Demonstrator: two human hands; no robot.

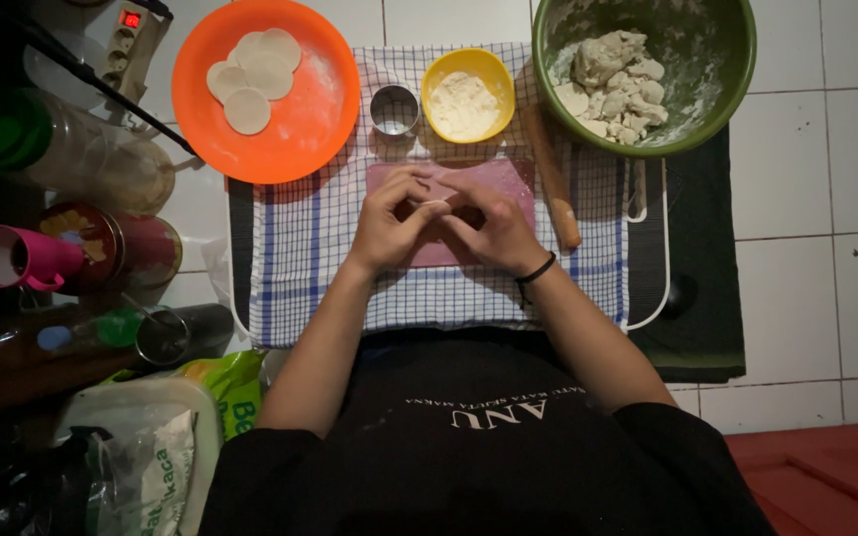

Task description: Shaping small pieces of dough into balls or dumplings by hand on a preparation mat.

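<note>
Where fingertips meet, dough piece.

Bright top, dim left and bottom, mild vignetting.

Mat sits on the cloth; behind it plate left, ring cutter, flour bowl, dough bowl right. Rolling pin right of mat.

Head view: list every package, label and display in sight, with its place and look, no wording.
Power strip: top left, pale, with a small red lit display.
Green bag: lower left, beside the person's left arm, crumpled, green and yellow.
Clear plastic bag: bottom left, whitish with green print.
Printed tin: left, round, red with a picture label.
</note>
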